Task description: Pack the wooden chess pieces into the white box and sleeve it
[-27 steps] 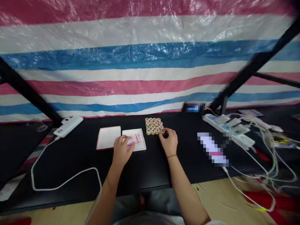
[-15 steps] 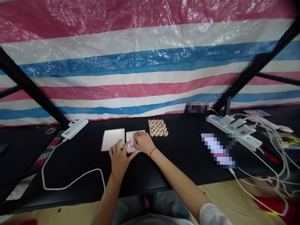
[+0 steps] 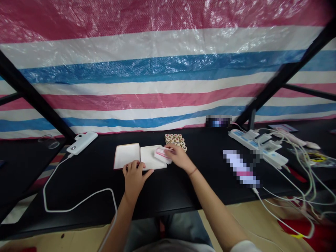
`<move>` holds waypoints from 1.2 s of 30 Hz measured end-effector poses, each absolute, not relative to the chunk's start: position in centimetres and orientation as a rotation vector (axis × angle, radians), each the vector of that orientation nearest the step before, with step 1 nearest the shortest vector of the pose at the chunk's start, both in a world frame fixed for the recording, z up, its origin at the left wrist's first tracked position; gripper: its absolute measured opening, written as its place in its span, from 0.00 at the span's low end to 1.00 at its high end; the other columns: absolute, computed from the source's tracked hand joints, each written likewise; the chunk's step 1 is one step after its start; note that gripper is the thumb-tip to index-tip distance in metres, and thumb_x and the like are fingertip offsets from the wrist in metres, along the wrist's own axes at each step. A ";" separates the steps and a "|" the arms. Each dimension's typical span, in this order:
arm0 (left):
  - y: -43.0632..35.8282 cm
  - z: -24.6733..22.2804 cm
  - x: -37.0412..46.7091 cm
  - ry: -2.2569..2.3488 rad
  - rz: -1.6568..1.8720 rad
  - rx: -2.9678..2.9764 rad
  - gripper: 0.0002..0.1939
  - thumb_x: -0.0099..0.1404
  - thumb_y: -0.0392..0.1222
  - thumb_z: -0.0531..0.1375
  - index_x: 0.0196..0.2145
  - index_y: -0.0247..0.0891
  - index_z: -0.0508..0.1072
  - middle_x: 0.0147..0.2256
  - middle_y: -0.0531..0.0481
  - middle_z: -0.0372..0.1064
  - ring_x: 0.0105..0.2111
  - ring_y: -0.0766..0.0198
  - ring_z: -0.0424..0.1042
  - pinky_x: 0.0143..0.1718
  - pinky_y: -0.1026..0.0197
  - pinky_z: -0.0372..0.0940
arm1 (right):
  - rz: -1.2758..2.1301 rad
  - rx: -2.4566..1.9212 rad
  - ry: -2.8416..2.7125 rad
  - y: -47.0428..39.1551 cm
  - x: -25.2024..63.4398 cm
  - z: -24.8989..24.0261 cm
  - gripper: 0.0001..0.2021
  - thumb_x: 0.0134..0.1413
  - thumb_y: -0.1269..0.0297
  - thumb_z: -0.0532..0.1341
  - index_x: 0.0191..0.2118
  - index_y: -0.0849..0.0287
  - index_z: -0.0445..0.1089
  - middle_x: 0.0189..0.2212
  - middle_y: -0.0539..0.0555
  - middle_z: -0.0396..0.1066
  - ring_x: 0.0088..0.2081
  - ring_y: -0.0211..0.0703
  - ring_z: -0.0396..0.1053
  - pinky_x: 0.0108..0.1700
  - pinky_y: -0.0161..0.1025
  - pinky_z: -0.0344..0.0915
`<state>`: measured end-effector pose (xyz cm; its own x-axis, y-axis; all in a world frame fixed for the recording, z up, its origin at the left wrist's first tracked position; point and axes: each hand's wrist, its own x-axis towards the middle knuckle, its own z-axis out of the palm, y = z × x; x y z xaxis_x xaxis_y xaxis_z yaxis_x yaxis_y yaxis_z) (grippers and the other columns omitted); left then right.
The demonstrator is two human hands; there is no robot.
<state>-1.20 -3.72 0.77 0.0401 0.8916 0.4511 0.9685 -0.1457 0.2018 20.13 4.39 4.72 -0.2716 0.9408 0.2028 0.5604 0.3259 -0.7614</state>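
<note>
A folded white sheet with pink lines (image 3: 162, 154) is pinched in my right hand (image 3: 180, 157), tilted over the right side of a shallow white box half (image 3: 149, 161). My left hand (image 3: 135, 178) rests at the front edges of the two box halves. Its thumb is spread away from slightly bent fingers, and it holds nothing. The other box half (image 3: 127, 155), white inside with a thin coloured rim, lies open on the left. Round Chinese chess pieces (image 3: 174, 138) with red and black characters stand in rows behind my right hand, which partly covers the front ones.
On the black table (image 3: 89, 178) a white power bank (image 3: 83, 142) trails a cable at left. To the right are a blurred-out phone (image 3: 240, 168), a power strip (image 3: 258, 147) and tangled white cables. A striped sheet (image 3: 147, 101) hangs behind.
My right hand has lifted the folded sheet from the right box half and carried it to the right. My left hand has barely moved.
</note>
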 end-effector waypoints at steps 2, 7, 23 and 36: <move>-3.7 0.6 -1.2 -1.937 -0.735 -2.142 0.14 0.61 0.55 0.63 0.33 0.41 0.73 0.37 0.48 0.70 0.40 0.55 0.67 0.50 0.49 0.51 | 0.893 -1.356 -1.904 3.9 23.6 4.1 0.12 0.53 0.64 0.57 0.42 0.61 0.72 0.34 0.53 0.75 0.33 0.42 0.71 0.36 0.36 0.65; -3.5 0.2 -1.0 -1.943 -0.744 -2.092 0.13 0.61 0.53 0.62 0.34 0.41 0.72 0.35 0.49 0.70 0.39 0.55 0.67 0.49 0.50 0.51 | 0.659 -1.566 -1.980 1.9 28.2 1.9 0.17 0.47 0.69 0.60 0.45 0.56 0.72 0.40 0.54 0.75 0.40 0.45 0.72 0.45 0.40 0.65; -1.4 0.1 0.0 -1.979 -0.592 -2.047 0.15 0.64 0.54 0.59 0.34 0.40 0.74 0.37 0.45 0.71 0.39 0.53 0.65 0.47 0.48 0.50 | -0.001 -1.491 -2.195 -0.9 25.0 -0.1 0.13 0.63 0.65 0.54 0.47 0.59 0.73 0.47 0.59 0.72 0.51 0.51 0.64 0.52 0.45 0.61; -1.1 0.4 0.0 -1.826 -0.734 -2.021 0.17 0.65 0.54 0.57 0.41 0.38 0.73 0.44 0.39 0.70 0.46 0.48 0.65 0.48 0.48 0.52 | 0.159 -1.168 -2.437 -0.2 18.2 2.7 0.12 0.63 0.67 0.53 0.35 0.61 0.73 0.31 0.56 0.72 0.35 0.42 0.67 0.40 0.38 0.59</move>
